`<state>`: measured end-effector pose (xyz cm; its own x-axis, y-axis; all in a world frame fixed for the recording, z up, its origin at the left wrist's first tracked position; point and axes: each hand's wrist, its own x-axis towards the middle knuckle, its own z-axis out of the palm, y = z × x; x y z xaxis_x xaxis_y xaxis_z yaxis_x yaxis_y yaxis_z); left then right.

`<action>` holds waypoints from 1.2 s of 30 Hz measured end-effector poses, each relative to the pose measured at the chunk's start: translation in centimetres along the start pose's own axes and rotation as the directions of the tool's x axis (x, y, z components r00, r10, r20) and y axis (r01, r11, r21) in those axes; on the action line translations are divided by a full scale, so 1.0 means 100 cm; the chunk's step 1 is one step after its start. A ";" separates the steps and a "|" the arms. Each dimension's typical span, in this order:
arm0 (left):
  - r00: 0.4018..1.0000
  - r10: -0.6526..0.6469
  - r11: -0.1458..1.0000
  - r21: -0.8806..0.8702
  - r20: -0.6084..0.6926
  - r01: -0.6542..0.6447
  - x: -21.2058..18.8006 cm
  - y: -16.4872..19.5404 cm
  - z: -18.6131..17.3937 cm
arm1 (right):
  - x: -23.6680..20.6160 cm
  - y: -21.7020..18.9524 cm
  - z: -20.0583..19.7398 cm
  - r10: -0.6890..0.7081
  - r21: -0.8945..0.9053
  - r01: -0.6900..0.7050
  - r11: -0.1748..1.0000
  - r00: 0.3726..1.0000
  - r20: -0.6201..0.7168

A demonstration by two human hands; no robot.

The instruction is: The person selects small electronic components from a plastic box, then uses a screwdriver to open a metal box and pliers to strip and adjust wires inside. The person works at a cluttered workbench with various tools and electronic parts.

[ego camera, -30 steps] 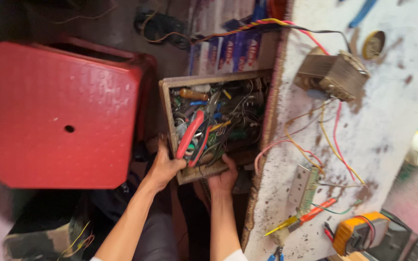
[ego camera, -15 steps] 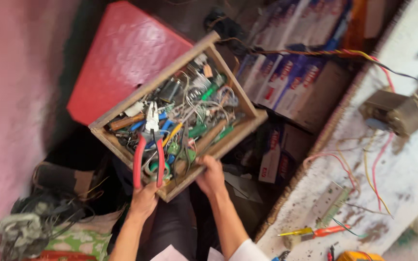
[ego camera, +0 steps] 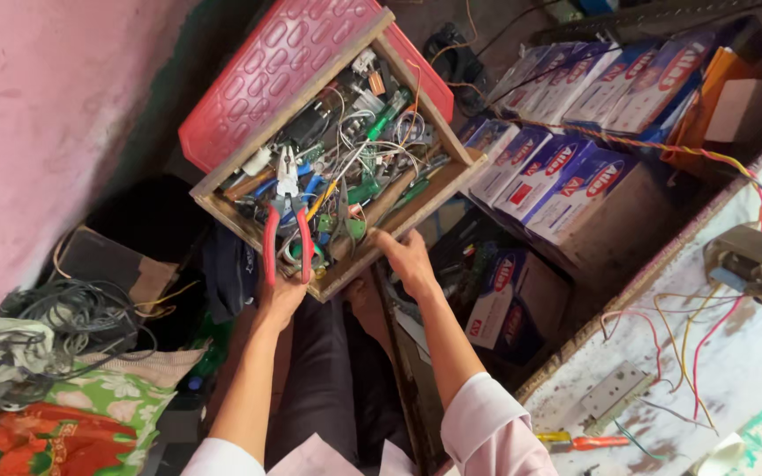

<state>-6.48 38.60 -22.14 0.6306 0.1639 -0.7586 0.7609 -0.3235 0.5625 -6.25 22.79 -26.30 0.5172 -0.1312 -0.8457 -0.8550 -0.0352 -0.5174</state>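
You held a shallow wooden box (ego camera: 416, 189) with both hands, lifted in front of you above your lap. Your left hand (ego camera: 280, 295) was clamped under its near corner, and your right hand (ego camera: 409, 260) was closed over the near edge, fingers curled on the rim. The box was crammed with wires, green screwdrivers and small parts, and a pair of red-handled pliers (ego camera: 286, 231) lay at its near end, handles pointing toward your left hand. Behind the box, touching or just under its far side, stood a red plastic stool (ego camera: 257, 84). To your right, a row of blue and white cartons (ego camera: 566, 181) was stacked beside the worktop (ego camera: 751, 353), which carried a grey transformer (ego camera: 751, 263) with coloured wires. A tangle of dark cables (ego camera: 55, 317) lay on patterned cloth at your left, close by your elbow.
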 end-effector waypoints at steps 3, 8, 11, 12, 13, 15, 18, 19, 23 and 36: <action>0.998 -0.064 0.997 0.042 -0.003 0.064 -0.006 0.007 -0.007 | -0.008 -0.001 0.002 -0.028 0.108 0.038 0.993 0.996 -0.089; 0.974 0.023 0.998 -0.065 0.224 -0.008 -0.021 0.002 -0.030 | -0.028 0.005 -0.001 -0.142 0.027 0.152 0.988 0.964 -0.223; 0.975 -0.221 0.971 -0.090 0.030 0.223 -0.027 0.002 -0.048 | -0.043 0.013 -0.009 -0.122 -0.047 0.115 0.992 0.971 -0.204; 0.985 -0.037 0.999 0.022 -0.168 0.042 -0.027 0.003 -0.054 | -0.049 0.017 -0.012 -0.097 -0.078 0.083 0.993 0.975 -0.198; 0.929 0.165 0.979 0.168 -0.331 -0.114 -0.027 0.006 -0.060 | -0.055 0.021 -0.014 -0.069 -0.111 0.048 0.993 0.979 -0.194; 0.767 0.471 0.876 0.333 -0.435 -0.349 -0.023 0.016 -0.070 | -0.065 0.030 -0.014 -0.044 -0.109 0.026 0.994 0.985 -0.170; 0.687 0.678 0.684 0.568 -0.261 -0.458 -0.004 0.039 -0.070 | -0.079 0.041 -0.009 -0.019 -0.065 0.011 0.998 0.994 -0.111; 0.715 0.675 0.639 0.630 -0.184 -0.441 0.003 0.045 -0.070 | -0.083 0.042 -0.007 -0.016 -0.041 0.012 0.999 0.996 -0.087; 0.771 0.637 0.499 0.760 0.006 -0.417 0.016 0.056 -0.063 | -0.097 0.047 -0.004 -0.051 -0.101 0.054 0.993 0.998 0.024; 0.712 0.687 0.386 0.757 0.146 -0.528 0.026 0.056 -0.058 | -0.116 0.042 -0.002 0.026 -0.266 -0.020 0.964 0.999 0.020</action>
<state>0.27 42.67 -19.06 0.9493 -0.2412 -0.2016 -0.1545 -0.9165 0.3690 -15.85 23.93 -18.68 0.4952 -0.1121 -0.8615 -0.8445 -0.2950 -0.4470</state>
